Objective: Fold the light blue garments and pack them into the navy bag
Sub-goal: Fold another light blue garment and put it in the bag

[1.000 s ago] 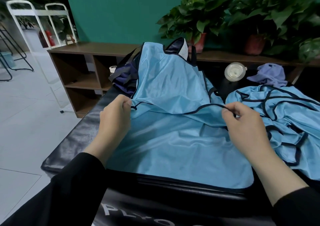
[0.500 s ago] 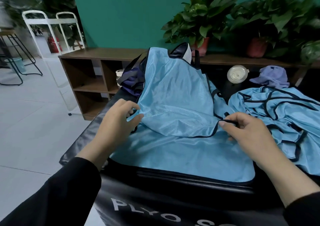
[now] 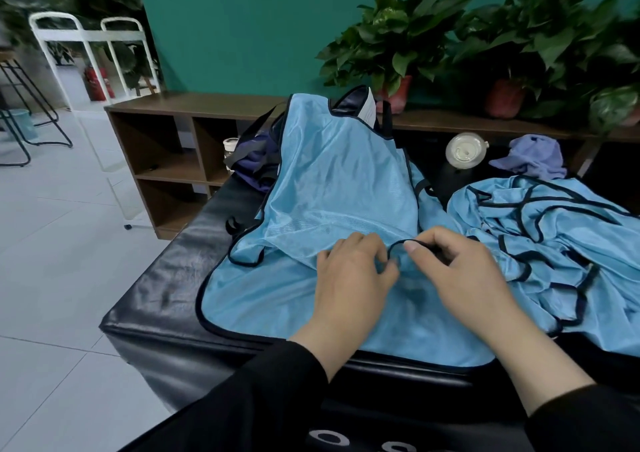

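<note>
Head view: both hands, left [image 3: 349, 278] and right [image 3: 464, 271], pinch the bib [image 3: 332, 181] trim.

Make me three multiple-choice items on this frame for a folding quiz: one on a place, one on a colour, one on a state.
1. Where is the loose vest pile?
A. right of the hands
B. on the floor
C. on the shelf

2. What colour is the vest trim?
A. white
B. dark
C. red

3. What is the right hand doing?
A. lying flat
B. hanging idle
C. pinching the trim

Answers: 1 A, it lies on the bench to the right; 2 B, dark binding edges the blue; 3 C, fingertips grip the dark loop.
</note>
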